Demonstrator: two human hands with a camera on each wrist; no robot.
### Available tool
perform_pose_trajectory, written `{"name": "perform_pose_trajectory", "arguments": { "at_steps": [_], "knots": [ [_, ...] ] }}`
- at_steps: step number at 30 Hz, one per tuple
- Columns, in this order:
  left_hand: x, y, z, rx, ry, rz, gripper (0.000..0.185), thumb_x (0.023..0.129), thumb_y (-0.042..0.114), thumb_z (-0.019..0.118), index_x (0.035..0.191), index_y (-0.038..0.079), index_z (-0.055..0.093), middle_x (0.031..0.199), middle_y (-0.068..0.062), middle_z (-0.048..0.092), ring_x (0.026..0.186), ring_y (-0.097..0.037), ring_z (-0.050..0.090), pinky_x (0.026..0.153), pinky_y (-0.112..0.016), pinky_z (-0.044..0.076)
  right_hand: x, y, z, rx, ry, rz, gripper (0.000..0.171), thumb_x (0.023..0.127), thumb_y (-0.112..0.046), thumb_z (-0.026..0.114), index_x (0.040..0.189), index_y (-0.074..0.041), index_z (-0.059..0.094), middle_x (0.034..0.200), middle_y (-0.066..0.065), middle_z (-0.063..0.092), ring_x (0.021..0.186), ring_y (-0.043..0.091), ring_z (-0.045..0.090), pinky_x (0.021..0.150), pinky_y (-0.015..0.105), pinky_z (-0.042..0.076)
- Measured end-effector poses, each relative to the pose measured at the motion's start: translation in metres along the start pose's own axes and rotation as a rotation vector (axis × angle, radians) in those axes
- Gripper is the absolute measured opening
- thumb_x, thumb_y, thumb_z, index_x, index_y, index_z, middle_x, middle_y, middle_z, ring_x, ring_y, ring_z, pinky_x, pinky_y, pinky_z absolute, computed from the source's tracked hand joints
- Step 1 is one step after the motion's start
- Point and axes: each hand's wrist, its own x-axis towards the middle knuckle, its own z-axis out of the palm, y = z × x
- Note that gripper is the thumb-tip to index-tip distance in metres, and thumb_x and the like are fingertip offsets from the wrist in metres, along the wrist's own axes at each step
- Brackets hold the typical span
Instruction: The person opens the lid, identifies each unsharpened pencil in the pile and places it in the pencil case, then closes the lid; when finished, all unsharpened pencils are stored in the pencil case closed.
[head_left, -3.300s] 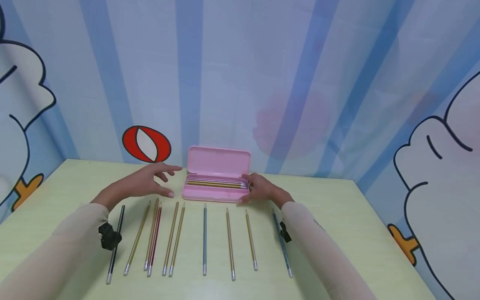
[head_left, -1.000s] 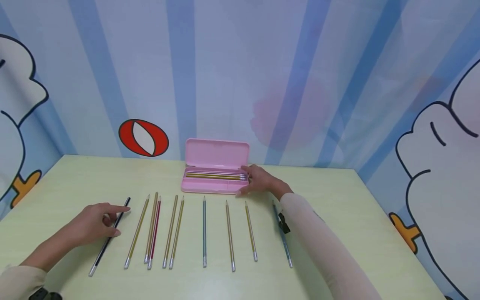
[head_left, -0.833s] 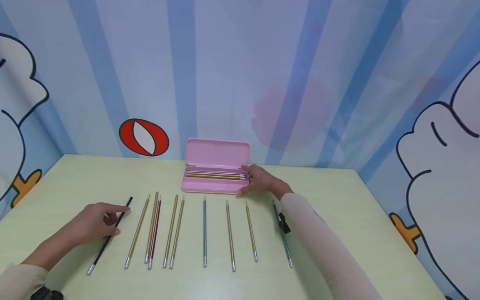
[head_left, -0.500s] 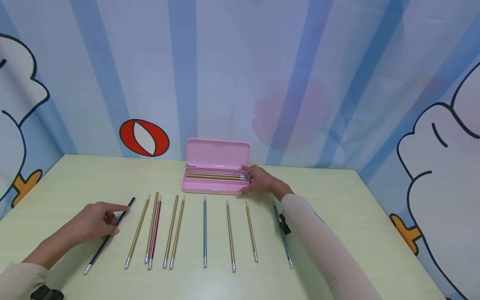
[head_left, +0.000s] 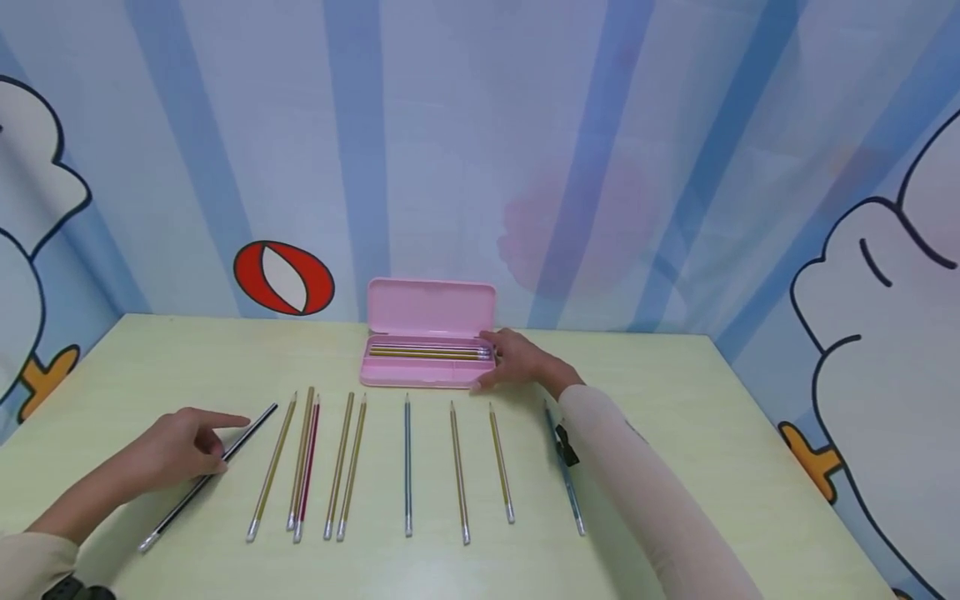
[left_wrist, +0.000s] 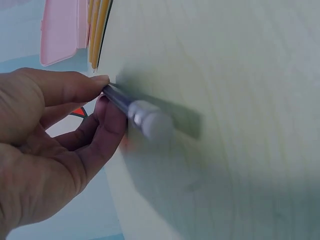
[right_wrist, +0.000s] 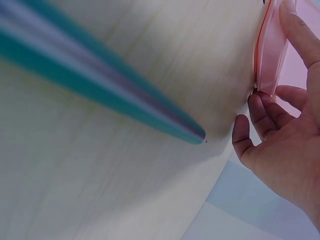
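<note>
My left hand pinches a black pencil that lies slanted at the left end of a row of pencils on the pale green table. In the left wrist view, thumb and fingers hold the dark pencil just above its silver end. My right hand grips the right end of an open pink pencil case, lid upright, with several pencils lying inside. The right wrist view shows the fingers against the case.
Several gold pencils, a red pencil and a blue pencil lie side by side in front of the case. A teal pencil lies beside my right forearm, and shows large and blurred in the right wrist view. Striped cartoon walls enclose the table.
My left hand came from beside the case to the black pencil and took hold of it. The pencil has swung: its silver end went left, its tip right. The right hand stayed put.
</note>
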Motion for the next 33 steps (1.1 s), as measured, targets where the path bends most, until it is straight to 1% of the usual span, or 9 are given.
{"name": "perform_pose_trajectory", "arguments": {
  "at_steps": [7,10,16,24,28,30,33],
  "knots": [
    [-0.001,-0.001,-0.001,-0.008,-0.022,-0.004,0.053,0.08,-0.006,0.071,0.131,-0.011,0.057,0.073,-0.002,0.057,0.068,-0.016,0.05,0.054,-0.025,0.041,0.001,0.001,-0.001,-0.023,0.001,-0.072,0.098,0.081,-0.031,0.084,0.157,-0.002,0.027,0.147,0.023,0.046,0.126,0.031,0.049,0.108,0.045,0.043],
    [-0.001,-0.001,-0.004,-0.007,-0.029,0.002,0.054,0.079,-0.005,0.073,0.13,-0.011,0.058,0.075,-0.002,0.058,0.069,-0.017,0.051,0.055,-0.025,0.043,0.0,0.0,-0.001,-0.016,0.001,-0.057,0.098,0.081,-0.031,0.084,0.157,-0.004,0.027,0.146,0.022,0.046,0.126,0.031,0.05,0.108,0.046,0.044],
    [-0.001,-0.003,-0.007,-0.025,-0.047,0.015,0.054,0.079,-0.003,0.076,0.13,-0.01,0.059,0.081,-0.003,0.063,0.073,-0.018,0.054,0.056,-0.026,0.048,0.0,-0.001,0.0,-0.001,0.009,-0.053,0.099,0.081,-0.03,0.084,0.156,-0.003,0.028,0.142,0.022,0.049,0.12,0.029,0.053,0.105,0.045,0.046],
    [-0.001,-0.002,-0.009,-0.104,-0.09,0.002,0.058,0.082,-0.002,0.075,0.136,-0.009,0.054,0.083,-0.005,0.062,0.074,-0.018,0.054,0.056,-0.027,0.049,0.0,0.0,0.001,0.011,0.007,-0.05,0.098,0.081,-0.029,0.084,0.156,-0.004,0.027,0.141,0.021,0.05,0.11,0.024,0.049,0.098,0.04,0.045],
    [-0.001,0.002,-0.011,-0.178,-0.114,-0.024,0.062,0.084,-0.001,0.073,0.141,-0.006,0.05,0.087,-0.006,0.061,0.075,-0.019,0.056,0.057,-0.03,0.052,0.001,0.001,0.001,0.012,0.007,-0.044,0.098,0.081,-0.029,0.084,0.157,-0.005,0.027,0.142,0.02,0.049,0.111,0.023,0.048,0.099,0.039,0.045],
    [-0.001,0.004,-0.013,-0.217,-0.123,-0.043,0.062,0.085,-0.001,0.071,0.143,-0.005,0.048,0.089,-0.007,0.061,0.076,-0.019,0.057,0.058,-0.032,0.053,0.001,0.001,0.001,0.01,0.007,-0.053,0.098,0.081,-0.029,0.084,0.157,-0.004,0.027,0.143,0.021,0.049,0.111,0.025,0.048,0.098,0.04,0.044],
    [0.0,0.007,-0.015,-0.26,-0.13,-0.054,0.063,0.086,-0.002,0.069,0.145,-0.004,0.046,0.094,-0.009,0.061,0.077,-0.02,0.059,0.06,-0.034,0.055,0.001,0.001,0.001,0.001,0.008,-0.059,0.098,0.081,-0.03,0.084,0.156,-0.003,0.027,0.146,0.021,0.047,0.12,0.027,0.049,0.105,0.042,0.043]
  ]
}}
